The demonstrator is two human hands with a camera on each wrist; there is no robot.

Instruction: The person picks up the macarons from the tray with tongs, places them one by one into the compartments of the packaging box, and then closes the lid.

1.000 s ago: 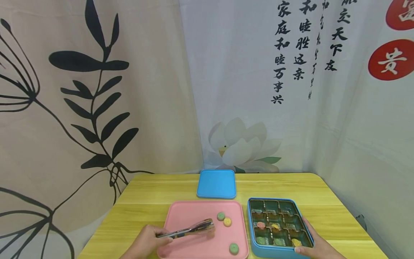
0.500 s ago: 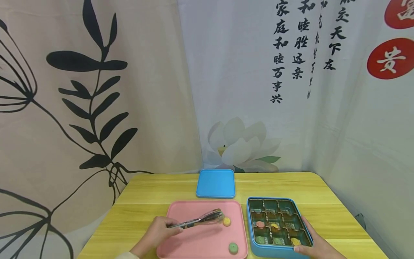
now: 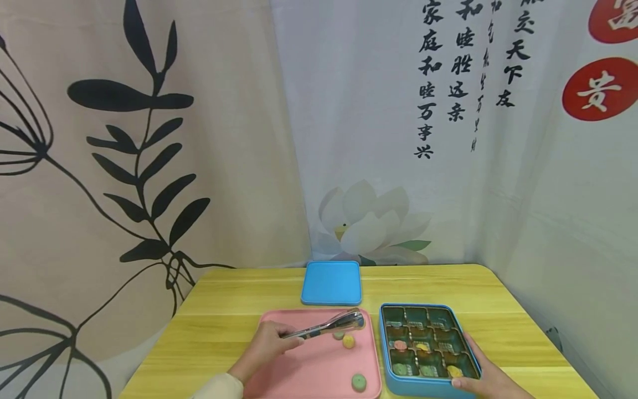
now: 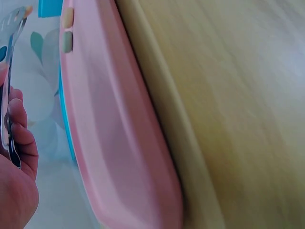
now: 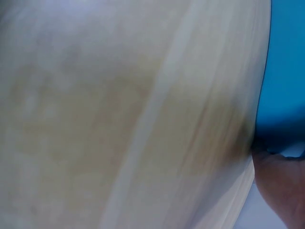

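My left hand (image 3: pixel 271 343) grips metal tongs (image 3: pixel 324 327) above the pink tray (image 3: pixel 299 368), their heads toward its far right corner. In the left wrist view, a small peach-orange piece (image 4: pixel 28 10) shows at the tong tips. On the tray lie a yellow round piece (image 3: pixel 348 341), a green one (image 3: pixel 339 336) partly hidden behind the tongs, and another green one (image 3: pixel 359 382) nearer the front. My right hand (image 3: pixel 485 374) holds the blue box (image 3: pixel 423 386) at its front right corner, thumb at the rim and fingers along the side.
The box has a dark divided insert; pink (image 3: pixel 400 345), yellow (image 3: pixel 422 347) and green (image 3: pixel 400 368) pieces sit in its middle and front compartments. A blue lid (image 3: pixel 331 282) lies behind the tray on the wooden table (image 3: pixel 239 288). A printed curtain (image 3: pixel 239 138) hangs behind.
My left hand and the tongs have moved right and away from me, from over the tray's middle to its far right corner. The right hand keeps its hold on the box.
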